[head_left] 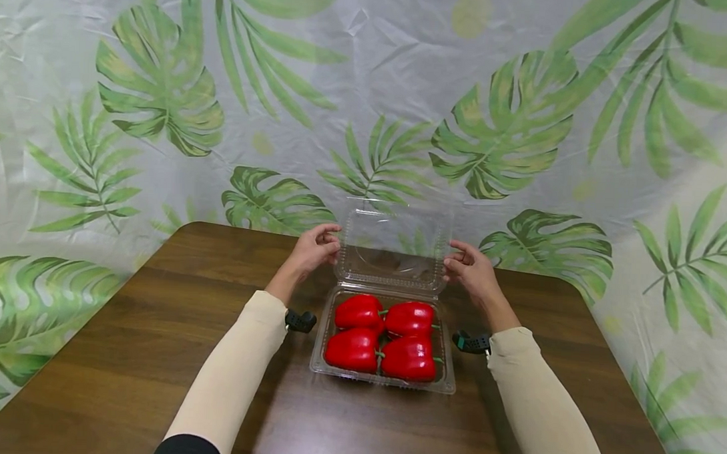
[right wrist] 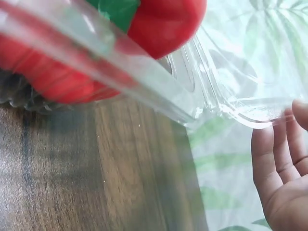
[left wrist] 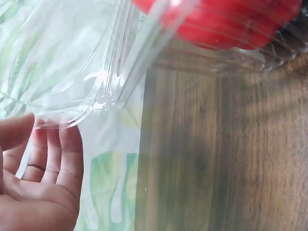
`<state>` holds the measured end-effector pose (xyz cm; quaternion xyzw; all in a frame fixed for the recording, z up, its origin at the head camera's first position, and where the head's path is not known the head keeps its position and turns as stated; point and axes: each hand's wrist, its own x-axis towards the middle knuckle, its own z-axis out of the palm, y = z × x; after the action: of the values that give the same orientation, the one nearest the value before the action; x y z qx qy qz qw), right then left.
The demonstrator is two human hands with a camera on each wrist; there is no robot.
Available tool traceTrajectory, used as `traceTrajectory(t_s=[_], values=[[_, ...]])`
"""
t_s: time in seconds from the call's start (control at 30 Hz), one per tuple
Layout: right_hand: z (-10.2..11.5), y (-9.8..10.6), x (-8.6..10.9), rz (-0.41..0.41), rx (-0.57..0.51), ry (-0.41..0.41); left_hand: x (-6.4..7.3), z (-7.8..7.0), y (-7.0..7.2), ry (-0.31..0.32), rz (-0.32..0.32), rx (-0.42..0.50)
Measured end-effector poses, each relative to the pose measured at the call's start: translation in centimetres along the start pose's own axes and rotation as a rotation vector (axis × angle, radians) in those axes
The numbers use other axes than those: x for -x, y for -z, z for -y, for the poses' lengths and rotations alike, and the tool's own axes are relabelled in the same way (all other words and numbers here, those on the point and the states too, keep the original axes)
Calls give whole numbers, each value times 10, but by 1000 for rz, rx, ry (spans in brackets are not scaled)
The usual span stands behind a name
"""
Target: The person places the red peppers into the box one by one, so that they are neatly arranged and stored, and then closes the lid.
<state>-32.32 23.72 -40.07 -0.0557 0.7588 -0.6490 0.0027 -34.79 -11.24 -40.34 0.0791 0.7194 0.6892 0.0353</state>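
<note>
A clear plastic clamshell box (head_left: 446, 382) rests on the table with its hinged lid (head_left: 393, 245) raised upright at the back. Inside the base lie several shiny red bell peppers (head_left: 352, 350) with green stems, set in two rows. My left hand (head_left: 313, 252) pinches the lid's left edge; in the left wrist view its thumb and fingers (left wrist: 71, 154) meet at the rim. On the opposite side my right hand (head_left: 473, 274) holds the lid's right edge between thumb and fingers, and the right wrist view shows those fingers (right wrist: 263, 159) behind the clear rim.
The box stands on a brown wooden table (head_left: 173, 327) with rounded far corners. Close behind the table hangs a pale cloth (head_left: 393, 74) printed with green leaves. Dark straps (head_left: 300, 320) sit on both wrists.
</note>
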Motion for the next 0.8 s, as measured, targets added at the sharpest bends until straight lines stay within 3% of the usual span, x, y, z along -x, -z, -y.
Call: traceTrajectory(t_s=[0.4, 0.8], values=[[2, 1, 3, -12, 23, 7, 0, -4, -5, -34, -42, 15], [4, 1, 5, -22, 37, 5, 2, -8, -6, -49, -30, 10]])
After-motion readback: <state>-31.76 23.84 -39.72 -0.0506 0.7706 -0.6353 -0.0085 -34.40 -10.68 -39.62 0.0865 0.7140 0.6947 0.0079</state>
